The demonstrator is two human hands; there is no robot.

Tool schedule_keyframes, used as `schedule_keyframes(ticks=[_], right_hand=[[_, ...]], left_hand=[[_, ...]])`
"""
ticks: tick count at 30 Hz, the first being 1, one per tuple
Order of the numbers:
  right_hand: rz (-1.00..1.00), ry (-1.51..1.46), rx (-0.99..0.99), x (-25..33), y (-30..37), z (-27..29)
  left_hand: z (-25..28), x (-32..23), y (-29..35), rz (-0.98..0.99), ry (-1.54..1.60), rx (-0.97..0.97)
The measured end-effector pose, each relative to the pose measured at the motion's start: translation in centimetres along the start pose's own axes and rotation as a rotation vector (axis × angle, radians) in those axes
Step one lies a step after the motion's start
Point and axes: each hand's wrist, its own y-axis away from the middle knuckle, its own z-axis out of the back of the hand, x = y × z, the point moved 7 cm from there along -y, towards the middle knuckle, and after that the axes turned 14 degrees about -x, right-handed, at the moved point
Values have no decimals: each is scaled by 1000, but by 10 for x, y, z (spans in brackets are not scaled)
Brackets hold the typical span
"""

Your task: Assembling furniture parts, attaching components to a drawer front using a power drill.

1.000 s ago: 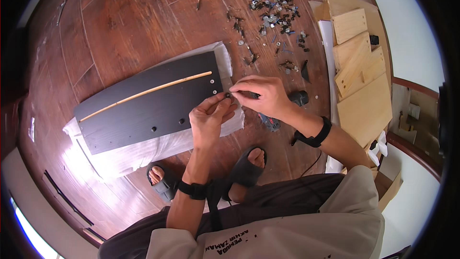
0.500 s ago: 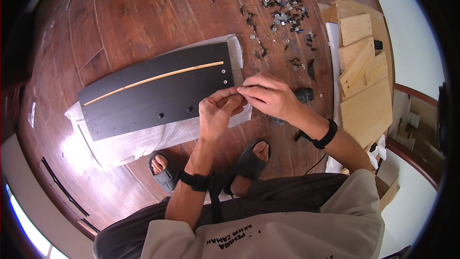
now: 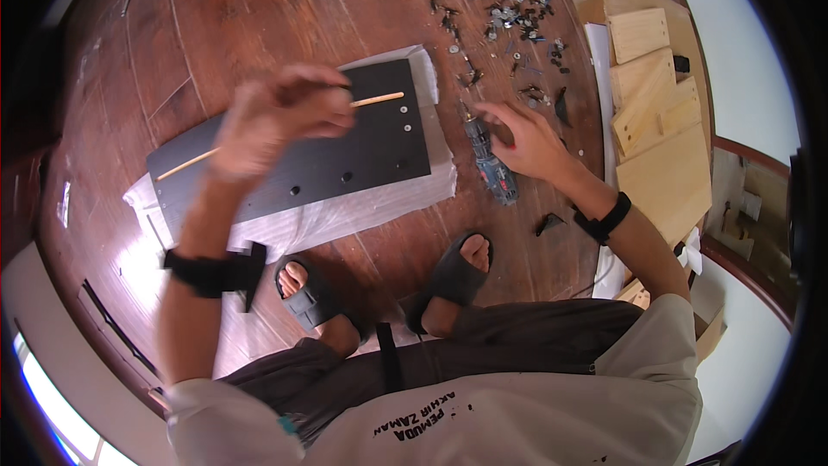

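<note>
A long dark board (image 3: pixel 379 142) lies on a white foam sheet on the floor, with a thin wooden strip (image 3: pixel 379 99) along it. Two round black pieces (image 3: pixel 347 177) sit near its closer edge, and two small pale discs (image 3: pixel 407 128) at its right end. Above the board's left half, my left hand (image 3: pixel 280 116) is smeared by motion, its fingers bent together around a small dark thing too blurred to name. Over at the right, my right hand (image 3: pixel 528 145) is beside a cordless drill (image 3: pixel 496 174), thumb and forefinger apart, partly overlapping the drill's edge.
A scattered heap of screws and small fittings (image 3: pixel 509 4) spreads across the wooden floor at the far right. Pale wooden panels (image 3: pixel 660 177) are stacked further right. My sandalled feet (image 3: pixel 457 272) stand at the board's near side, and a small black piece (image 3: pixel 548 224) lies right of them.
My hands were together at the board's right end. Now they are apart: the left has swept left over the board, the right has moved right to the drill, which shows more fully.
</note>
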Motion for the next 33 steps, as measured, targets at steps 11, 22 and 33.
schedule_keyframes(ticks=[11, 22, 33], right_hand=[[65, 498, 143, -56, 51, -27], [196, 33, 206, 169, 23, -61], [202, -170, 181, 276, 19, -162]], left_hand=[[369, -119, 226, 92, -971, -723], [184, 200, 166, 118, 310, -662], [165, 212, 159, 107, 607, -651]])
